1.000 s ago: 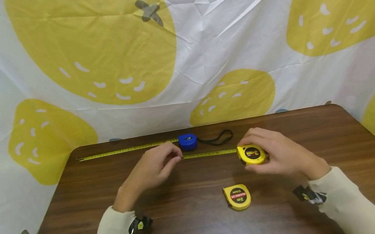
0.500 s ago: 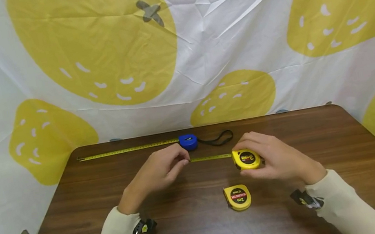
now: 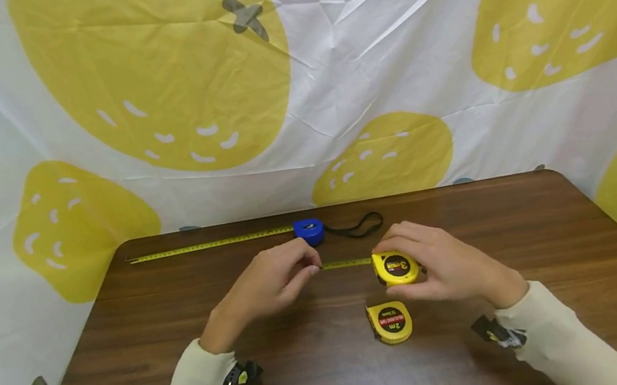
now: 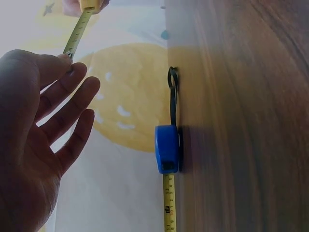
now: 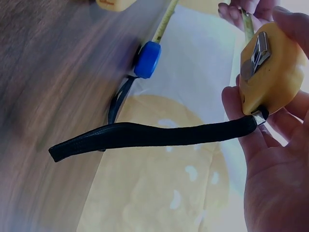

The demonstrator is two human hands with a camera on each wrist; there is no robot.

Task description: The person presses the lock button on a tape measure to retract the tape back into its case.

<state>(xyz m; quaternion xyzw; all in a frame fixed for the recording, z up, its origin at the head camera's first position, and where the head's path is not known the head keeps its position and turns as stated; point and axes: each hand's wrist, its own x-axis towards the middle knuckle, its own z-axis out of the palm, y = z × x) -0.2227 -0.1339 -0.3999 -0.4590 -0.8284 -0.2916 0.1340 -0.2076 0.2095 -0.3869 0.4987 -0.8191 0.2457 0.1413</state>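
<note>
My right hand (image 3: 443,262) grips a yellow 3 m tape measure (image 3: 397,267) by its case. A metal belt clip (image 5: 260,50) and a black wrist strap (image 5: 159,136) show on it in the right wrist view. Between thumb and forefinger, my left hand (image 3: 265,281) pinches the end of its yellow blade (image 4: 78,31). A short length of blade (image 3: 347,263) spans the gap between both hands, above the table. Just below the right hand, a yellow 2 m tape measure (image 3: 391,323) lies flat on the table.
Behind the left hand, a blue tape measure (image 3: 309,231) rests near the table's back edge, its blade (image 3: 210,244) extended leftward and its black strap (image 3: 356,228) looped to the right. A white curtain with yellow fruit prints (image 3: 161,81) hangs behind the brown wooden table (image 3: 128,359).
Both hands have moved toward each other and slightly nearer the body. The exposed blade between them has become shorter. The blue and 2 m tape measures have stayed put.
</note>
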